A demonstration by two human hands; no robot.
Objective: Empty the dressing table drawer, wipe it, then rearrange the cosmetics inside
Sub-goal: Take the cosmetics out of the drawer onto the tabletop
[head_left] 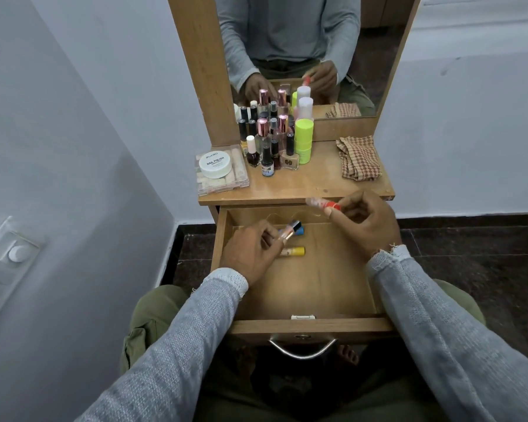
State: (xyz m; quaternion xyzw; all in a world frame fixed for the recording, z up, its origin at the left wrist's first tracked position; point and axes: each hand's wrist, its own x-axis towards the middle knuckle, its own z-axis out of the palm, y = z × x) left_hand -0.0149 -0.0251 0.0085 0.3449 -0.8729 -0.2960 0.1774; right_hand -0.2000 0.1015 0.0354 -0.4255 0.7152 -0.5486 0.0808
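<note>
The wooden drawer (326, 287) is pulled out below the dressing table top (317, 181). My left hand (249, 254) is inside it, fingers closed on a small tube with a dark cap (288, 231). A blue-capped tube (299, 230) lies just behind it and a yellow-capped tube (294, 251) lies on the drawer floor beside my fingers. My right hand (365, 222) hovers over the drawer's far right corner, holding a small clear bottle with a red cap (322, 204).
On the table top stand several nail polish and perfume bottles (269, 144), neon green jars (304, 138), a clear box with a white nail polish remover tub (217, 169) and a checked cloth (360, 158). A mirror (302, 41) rises behind. White wall on the left.
</note>
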